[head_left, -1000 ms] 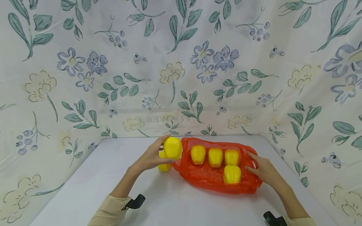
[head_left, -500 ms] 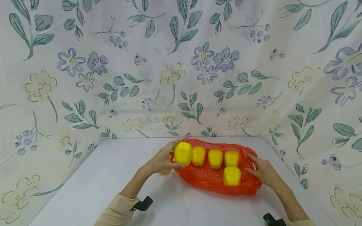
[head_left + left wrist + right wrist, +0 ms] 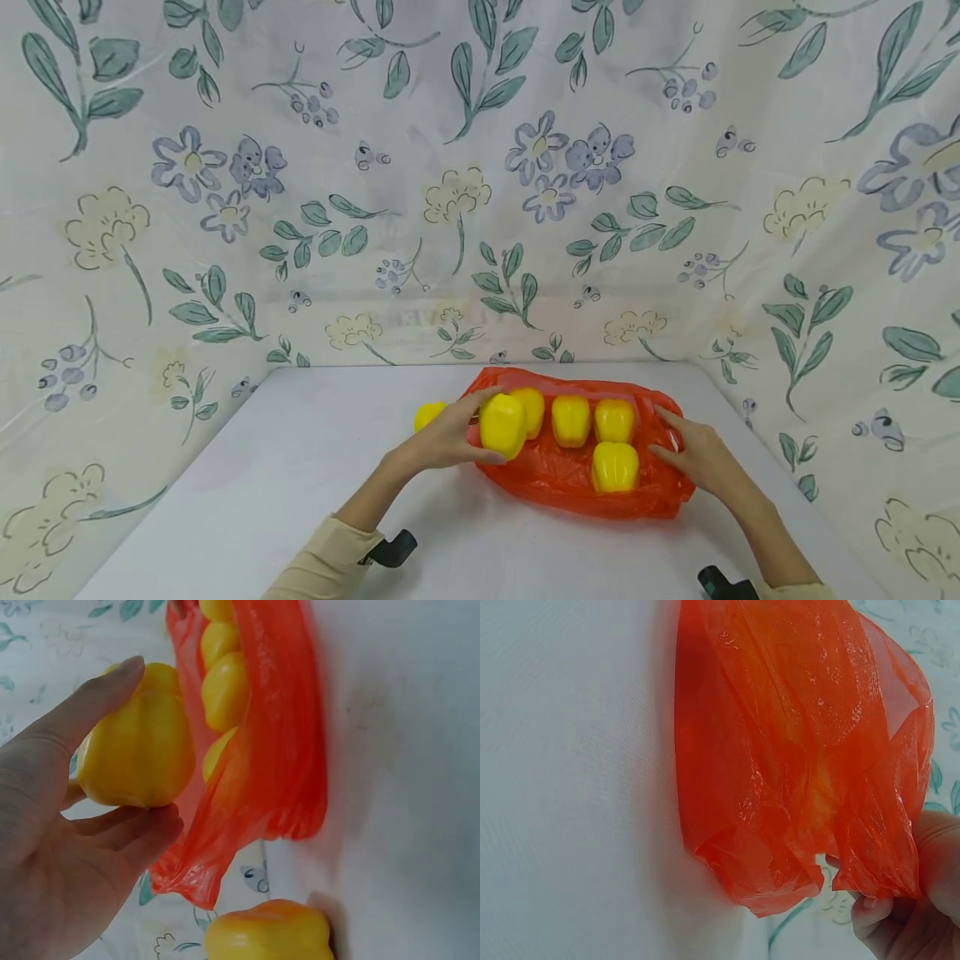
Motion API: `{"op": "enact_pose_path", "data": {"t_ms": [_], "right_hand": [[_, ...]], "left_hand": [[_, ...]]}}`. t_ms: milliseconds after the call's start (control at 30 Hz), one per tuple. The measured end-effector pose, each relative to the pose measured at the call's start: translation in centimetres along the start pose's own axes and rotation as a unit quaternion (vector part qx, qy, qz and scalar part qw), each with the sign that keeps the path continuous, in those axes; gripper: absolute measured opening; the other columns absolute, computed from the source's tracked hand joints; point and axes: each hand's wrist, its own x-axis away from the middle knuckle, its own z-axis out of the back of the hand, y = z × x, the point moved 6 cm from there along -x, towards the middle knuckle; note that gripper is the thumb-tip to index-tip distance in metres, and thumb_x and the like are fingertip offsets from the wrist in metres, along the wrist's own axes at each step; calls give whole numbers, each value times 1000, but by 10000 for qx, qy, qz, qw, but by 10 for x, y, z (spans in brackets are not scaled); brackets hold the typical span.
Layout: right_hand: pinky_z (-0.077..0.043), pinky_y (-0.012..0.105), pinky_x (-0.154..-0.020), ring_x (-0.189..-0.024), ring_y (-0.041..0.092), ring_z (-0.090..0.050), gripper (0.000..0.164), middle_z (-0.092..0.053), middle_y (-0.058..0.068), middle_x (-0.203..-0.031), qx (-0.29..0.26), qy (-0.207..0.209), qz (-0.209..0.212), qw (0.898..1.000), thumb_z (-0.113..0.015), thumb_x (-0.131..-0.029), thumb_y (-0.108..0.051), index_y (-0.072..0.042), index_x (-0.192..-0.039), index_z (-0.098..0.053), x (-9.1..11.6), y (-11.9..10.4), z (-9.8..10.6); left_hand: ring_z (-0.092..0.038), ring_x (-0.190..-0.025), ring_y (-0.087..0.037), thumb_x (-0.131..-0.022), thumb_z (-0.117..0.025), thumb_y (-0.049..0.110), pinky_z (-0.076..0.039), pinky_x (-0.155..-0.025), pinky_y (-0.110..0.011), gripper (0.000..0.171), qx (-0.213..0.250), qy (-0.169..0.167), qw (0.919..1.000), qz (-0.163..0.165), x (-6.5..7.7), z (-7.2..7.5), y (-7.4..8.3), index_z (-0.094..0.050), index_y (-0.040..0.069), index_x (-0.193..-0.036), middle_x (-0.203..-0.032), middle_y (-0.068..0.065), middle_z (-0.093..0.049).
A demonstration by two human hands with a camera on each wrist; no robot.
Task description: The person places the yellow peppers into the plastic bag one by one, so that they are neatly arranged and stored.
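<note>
A yellow bell pepper (image 3: pixel 502 427) is gripped between the thumb and fingers of my left hand (image 3: pixel 447 435), above the left end of a red plastic bag (image 3: pixel 540 475). Several other yellow peppers (image 3: pixel 615 467) lie inside the bag, seen through its open top. My right hand (image 3: pixel 699 450) pinches the bag's right end; in the right wrist view the thumb and fingers (image 3: pixel 870 911) hold the thin plastic. Another yellow pepper (image 3: pixel 268 934) sits on the table outside the bag, partly hidden behind the left hand in the head view.
The white table (image 3: pixel 247 500) stretches in front of and left of the bag. A floral curtain (image 3: pixel 390 208) hangs behind and at both sides. Dark wrist cameras (image 3: pixel 392 550) are strapped to both forearms.
My left hand has carried the pepper rightward and slightly toward me, from beside the bag to over its left part. The right hand keeps its hold on the bag's right end.
</note>
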Motion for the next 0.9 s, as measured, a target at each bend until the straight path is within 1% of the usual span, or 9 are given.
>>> {"op": "enact_pose_path", "data": {"t_ms": [100, 233, 367, 500, 700, 800, 900], "right_hand": [[-62, 35, -69, -96, 30, -61, 70, -59, 31, -125, 0, 9, 9, 10000, -73, -87, -21, 1, -145, -42, 1, -1, 0], [-62, 34, -68, -94, 29, -62, 69, -60, 31, -125, 37, 34, 53, 10000, -73, -87, -20, 1, -145, -42, 0, -1, 0], [-62, 35, -70, -95, 29, -61, 70, -59, 31, -126, 37, 15, 14, 10000, -73, -87, -21, 0, -146, -41, -1, -1, 0], [-62, 37, -71, -97, 31, -61, 71, -59, 31, -127, 36, 4, 12, 10000, -73, -87, -22, 0, -147, -40, -1, -1, 1], [-62, 36, -69, -95, 31, -62, 71, -60, 31, -125, 53, 36, 32, 10000, -73, -87, -23, 1, -146, -41, 0, -1, 1], [-62, 36, -69, -95, 31, -62, 70, -60, 31, -124, 48, 68, 41, 10000, -73, -87, -22, 1, -146, -42, 0, -1, 2], [-62, 37, -70, -97, 34, -63, 70, -60, 31, -125, 69, 97, 75, 9999, -73, -87, -22, 1, -145, -42, 0, -1, 2]], "left_hand": [[-47, -128, -13, -74, -84, 43, -47, -107, -44, 97, -91, -48, 9999, 93, 0, -5, 0, -28, 30, -153, -148, 9, -45], [-45, -129, -13, -75, -82, 45, -48, -105, -44, 99, -176, -111, 9997, 116, -1, -11, 0, -27, 25, -155, -149, 9, -44], [-45, -130, -13, -76, -82, 46, -48, -105, -44, 101, -265, -170, 9995, 52, -5, -16, 0, -26, 23, -155, -150, 7, -43], [-44, -133, -16, -76, -81, 47, -45, -109, -46, 100, -304, -250, 9992, -14, -8, -21, 1, -25, 21, -156, -153, 5, -41], [-42, -136, -17, -76, -80, 50, -45, -109, -47, 101, -426, -310, 9985, 167, -11, -28, 1, -25, 23, -156, -153, 4, -41], [-43, -135, -18, -75, -80, 51, -44, -109, -50, 101, -531, -307, 9979, 198, -13, -29, 2, -25, 24, -156, -153, 3, -41], [-44, -133, -18, -75, -79, 54, -45, -108, -50, 101, -635, -342, 9972, 204, -16, -32, 2, -25, 25, -156, -153, 3, -42]]}}
